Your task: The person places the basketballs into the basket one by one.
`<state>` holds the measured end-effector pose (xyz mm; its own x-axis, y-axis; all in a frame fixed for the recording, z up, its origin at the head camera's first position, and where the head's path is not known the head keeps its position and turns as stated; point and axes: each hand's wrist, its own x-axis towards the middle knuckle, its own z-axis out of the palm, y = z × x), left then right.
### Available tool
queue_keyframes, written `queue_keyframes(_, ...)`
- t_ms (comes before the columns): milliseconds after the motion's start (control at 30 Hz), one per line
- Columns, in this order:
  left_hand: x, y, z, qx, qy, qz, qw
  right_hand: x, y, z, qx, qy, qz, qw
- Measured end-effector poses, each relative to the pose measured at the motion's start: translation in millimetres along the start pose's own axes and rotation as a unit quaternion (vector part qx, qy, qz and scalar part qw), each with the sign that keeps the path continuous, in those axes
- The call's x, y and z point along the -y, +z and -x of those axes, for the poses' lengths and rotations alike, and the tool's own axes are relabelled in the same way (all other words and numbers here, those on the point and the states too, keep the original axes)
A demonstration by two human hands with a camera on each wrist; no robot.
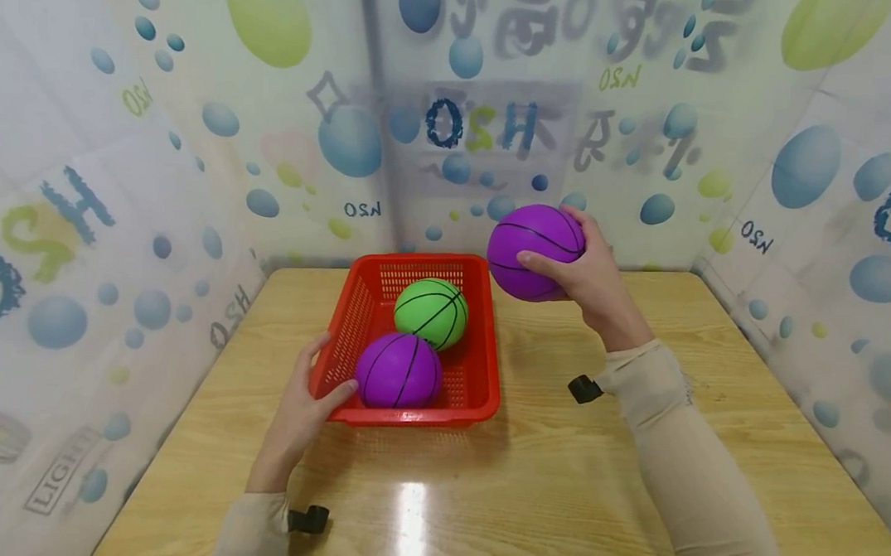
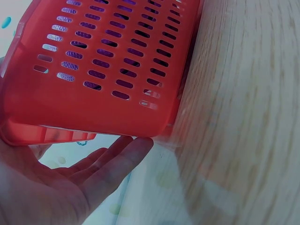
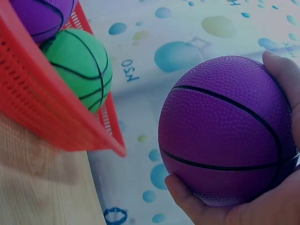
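Observation:
My right hand (image 1: pixel 595 276) grips a small purple basketball (image 1: pixel 524 256) with black lines, holding it up beside the basket's far right corner. In the right wrist view, thumb and fingers wrap the sides of this ball (image 3: pixel 222 131). At the near left corner of a red plastic basket (image 1: pixel 496 363), my left hand (image 1: pixel 301 404) holds the rim, thumb on the inner side. Its fingers (image 2: pixel 110 166) lie along the outside of the slotted wall in the left wrist view. Inside the basket are a green basketball (image 1: pixel 429 306) and, nearer me, another purple basketball (image 1: pixel 392 371).
The basket stands on a light wooden table (image 1: pixel 556 482). Printed cloth walls (image 1: pixel 479 196) with bubbles and lettering rise behind the table and on both sides. Each wrist wears a black strap mount, such as the right one (image 1: pixel 584 389).

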<state>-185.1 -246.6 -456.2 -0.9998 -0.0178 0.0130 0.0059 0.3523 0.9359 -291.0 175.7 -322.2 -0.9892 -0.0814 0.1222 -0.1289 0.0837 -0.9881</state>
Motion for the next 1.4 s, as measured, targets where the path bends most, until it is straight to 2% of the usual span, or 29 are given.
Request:
queue_keyframes(300,0.4,-0.4,-0.1,-0.004,0.005,0.005,1.0000,3.4,34.3,-9.8,0.021,-0.026,-0.033,0.9989)
queue_keyframes(600,-0.4,-1.0,-2.6,-0.003,0.012,0.003,0.9999,11.0,64.8,-16.4,0.038,-0.034,-0.044,0.9977)
queue_keyframes(900,2.1,-1.7,-1.5,-0.008,0.017,0.002,0.9998,8.2,98.9,-24.1,0.056,-0.025,-0.003,0.9981)
queue_keyframes(1400,1.7,-1.2,-1.7,-0.011,0.022,0.007,0.9997,7.3,146.0,-30.4,0.114,-0.068,0.009,0.9911)
